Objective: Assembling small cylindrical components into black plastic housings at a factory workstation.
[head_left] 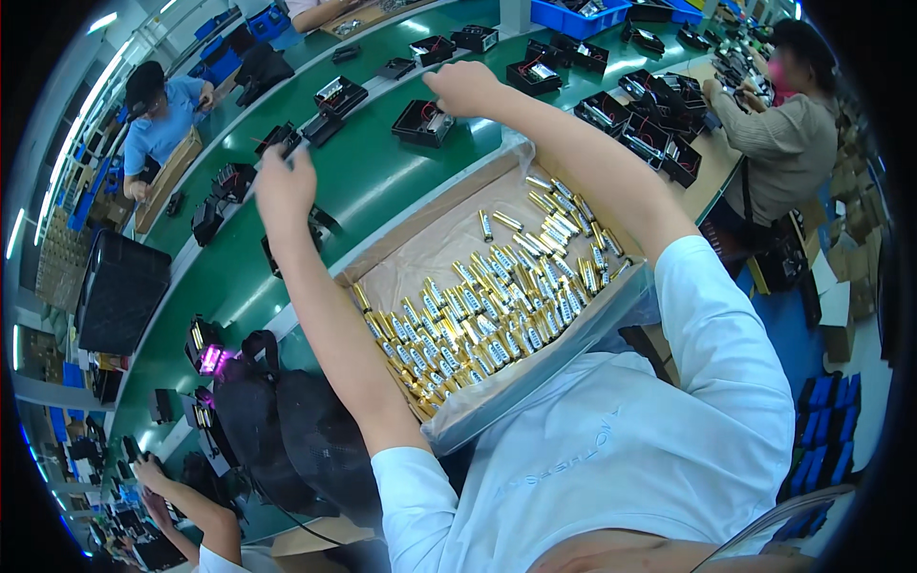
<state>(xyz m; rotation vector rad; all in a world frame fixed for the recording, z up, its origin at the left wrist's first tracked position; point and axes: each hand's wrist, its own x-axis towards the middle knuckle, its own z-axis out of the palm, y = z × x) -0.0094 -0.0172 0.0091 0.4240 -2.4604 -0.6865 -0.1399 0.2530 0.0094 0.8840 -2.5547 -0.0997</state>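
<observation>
My left hand [287, 183] reaches over the green conveyor, smeared by motion, its fingers against or just in front of a small black box with a red wire [275, 138]. Whether it grips that box is unclear. My right hand [465, 89] is closed, with its fingers curled beside and above an open black box [421, 124] that has a metal part and red wire inside. What the right fingers hold, if anything, is hidden. Between my forearms stands a lined cardboard tray [411, 224] with many gold-and-white batteries [487, 315], mostly heaped toward my body.
More black boxes [341, 95] line the green conveyor [368, 205], and others pile up [659, 110] at right. Black bags [306, 420] lie left of the tray. Co-workers sit at far left [167, 119], right [788, 124] and lower left [205, 516]. A blue bin [578, 21] stands at the back.
</observation>
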